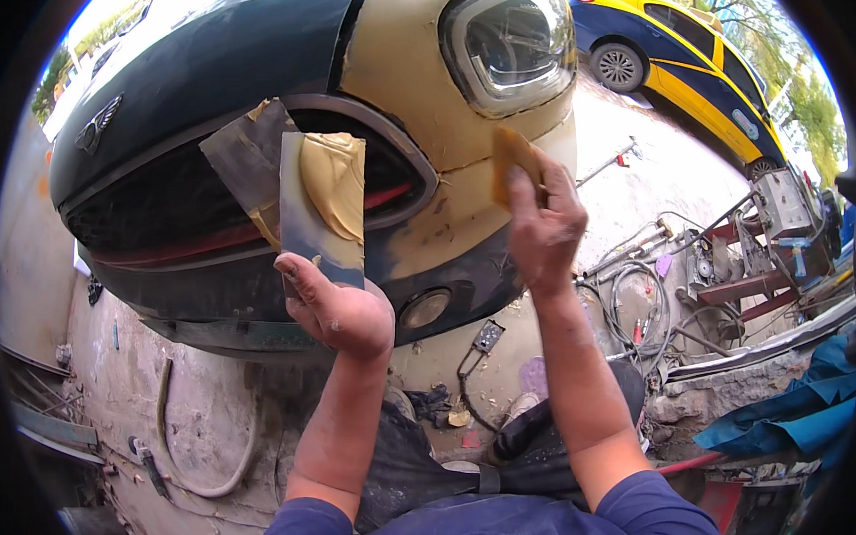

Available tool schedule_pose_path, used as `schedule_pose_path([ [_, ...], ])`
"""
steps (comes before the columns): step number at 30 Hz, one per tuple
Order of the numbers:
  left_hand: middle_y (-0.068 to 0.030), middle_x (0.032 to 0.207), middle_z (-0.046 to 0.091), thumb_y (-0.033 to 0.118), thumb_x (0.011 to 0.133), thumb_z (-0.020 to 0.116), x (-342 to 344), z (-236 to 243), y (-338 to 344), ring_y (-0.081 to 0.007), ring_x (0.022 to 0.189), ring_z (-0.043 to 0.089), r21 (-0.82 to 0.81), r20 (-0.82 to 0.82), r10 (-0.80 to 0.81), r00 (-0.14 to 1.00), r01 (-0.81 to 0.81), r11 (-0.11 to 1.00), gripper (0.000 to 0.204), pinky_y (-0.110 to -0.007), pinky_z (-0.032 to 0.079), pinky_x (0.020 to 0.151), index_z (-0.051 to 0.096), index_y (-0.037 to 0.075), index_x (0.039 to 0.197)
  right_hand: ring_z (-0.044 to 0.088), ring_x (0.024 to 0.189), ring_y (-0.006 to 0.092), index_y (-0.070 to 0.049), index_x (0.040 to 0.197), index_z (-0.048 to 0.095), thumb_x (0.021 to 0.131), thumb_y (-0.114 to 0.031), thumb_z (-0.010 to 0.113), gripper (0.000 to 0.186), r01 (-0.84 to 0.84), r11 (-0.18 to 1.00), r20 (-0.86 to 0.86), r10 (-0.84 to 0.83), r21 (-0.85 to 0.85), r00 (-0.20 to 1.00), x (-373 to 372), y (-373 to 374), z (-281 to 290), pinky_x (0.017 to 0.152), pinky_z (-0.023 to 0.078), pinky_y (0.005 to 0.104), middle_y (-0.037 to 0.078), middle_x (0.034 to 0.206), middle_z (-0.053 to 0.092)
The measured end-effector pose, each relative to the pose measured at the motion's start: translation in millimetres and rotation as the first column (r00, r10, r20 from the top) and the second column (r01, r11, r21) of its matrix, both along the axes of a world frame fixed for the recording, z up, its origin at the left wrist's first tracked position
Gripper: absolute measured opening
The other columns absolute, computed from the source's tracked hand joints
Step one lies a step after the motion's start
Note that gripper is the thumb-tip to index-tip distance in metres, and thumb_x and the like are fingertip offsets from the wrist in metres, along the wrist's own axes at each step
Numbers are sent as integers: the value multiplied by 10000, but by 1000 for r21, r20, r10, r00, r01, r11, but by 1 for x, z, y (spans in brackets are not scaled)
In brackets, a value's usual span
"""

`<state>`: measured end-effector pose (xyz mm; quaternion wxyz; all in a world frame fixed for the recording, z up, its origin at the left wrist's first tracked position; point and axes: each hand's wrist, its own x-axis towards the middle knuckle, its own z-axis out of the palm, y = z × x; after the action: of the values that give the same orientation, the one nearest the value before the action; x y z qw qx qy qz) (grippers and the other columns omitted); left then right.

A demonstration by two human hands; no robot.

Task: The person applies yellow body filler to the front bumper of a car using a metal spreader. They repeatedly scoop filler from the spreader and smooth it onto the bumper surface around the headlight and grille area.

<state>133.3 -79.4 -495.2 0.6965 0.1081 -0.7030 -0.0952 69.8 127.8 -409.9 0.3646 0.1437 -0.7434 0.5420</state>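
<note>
My left hand [347,316] is closed on two flat spreader plates fanned apart. The nearer plate [300,239] carries a thick smear of tan body filler [336,190]. Behind it, the grey metal plate [240,161] has filler along its edges. My right hand [547,221] pinches a yellowish spreader [512,159], held at the filler-coated bumper corner [468,186] below the headlight [513,52]. Whether its edge touches the surface I cannot tell. Tan filler also coats the panel [393,66] around the headlight; the dark car hood [204,49] lies to the left.
A yellow and dark blue car [689,60] stands at the back right. Coiled hoses and cables [646,302] lie beside a machine on a red frame [749,285]. A curved hose [165,418] is on the floor at left, and a blue tarp [782,411] at right.
</note>
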Motion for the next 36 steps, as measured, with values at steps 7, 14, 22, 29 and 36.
schedule_pose_path([
  [7,-290,1273,724,72,1188,466,-9,8,9,-344,1009,750,79,-115,-228,967,238,968,417,-416,615,913,517,-42,1586,756,973,336,2,1216,768,988,-56,715,241,-113,946,89,90,304,992,5,30,-16,887,596,407,178,1073,771],
  [14,-306,1360,703,153,1220,413,-8,5,15,-296,1113,732,363,-180,-377,908,418,833,410,-391,592,985,581,-74,1516,713,1007,372,-6,1233,755,977,-21,707,261,-111,845,-96,187,523,978,-5,12,3,878,576,430,173,1078,742],
  [22,-273,1424,670,325,1212,447,-5,27,21,-271,1254,676,492,-486,-521,701,713,500,571,-379,532,1106,606,-185,1414,677,1028,391,-31,1193,756,971,-23,681,234,-114,754,-106,237,647,966,-20,1,16,900,559,472,161,1057,725],
  [29,-268,1437,659,374,1202,467,-3,27,24,-273,1294,653,509,-579,-546,605,792,338,612,-394,501,1151,609,-181,1418,666,1057,378,-47,1150,771,955,-58,682,215,-235,622,33,318,747,948,-29,8,35,926,558,463,165,1048,713],
  [36,-278,1315,712,203,1221,416,-7,4,16,-291,1098,724,393,-240,-398,886,463,794,438,-403,576,1005,580,-66,1525,738,1010,344,24,1219,735,957,-51,700,275,-515,678,377,357,525,854,-12,37,27,908,573,390,190,1105,741],
])
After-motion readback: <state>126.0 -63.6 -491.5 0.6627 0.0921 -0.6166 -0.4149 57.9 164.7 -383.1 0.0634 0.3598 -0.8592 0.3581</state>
